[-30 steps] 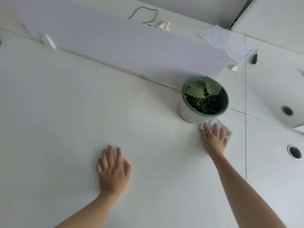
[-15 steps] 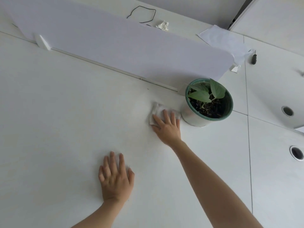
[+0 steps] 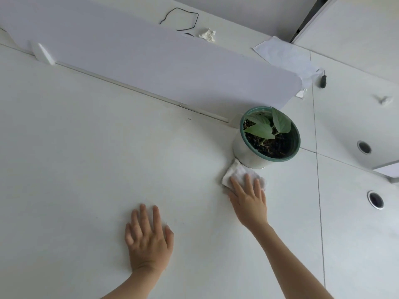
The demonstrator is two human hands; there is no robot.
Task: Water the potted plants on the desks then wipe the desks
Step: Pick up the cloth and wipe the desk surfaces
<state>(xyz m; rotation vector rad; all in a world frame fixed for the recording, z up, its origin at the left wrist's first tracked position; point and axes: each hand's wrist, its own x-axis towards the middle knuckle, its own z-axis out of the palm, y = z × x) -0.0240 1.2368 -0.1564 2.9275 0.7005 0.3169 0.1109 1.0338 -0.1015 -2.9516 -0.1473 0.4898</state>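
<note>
Apparently right hand presses cloth against pot.

Two bare forearms enter from the bottom edge of the frame, with no sleeve, watch, ring or glove on either. The left hand, in the lower middle, is broad across the back, with four fingers showing, short nails and a blur along its left edge. The right hand, right of centre, is narrower, with slim fingers and a long, slender forearm running to the lower right corner.
</note>
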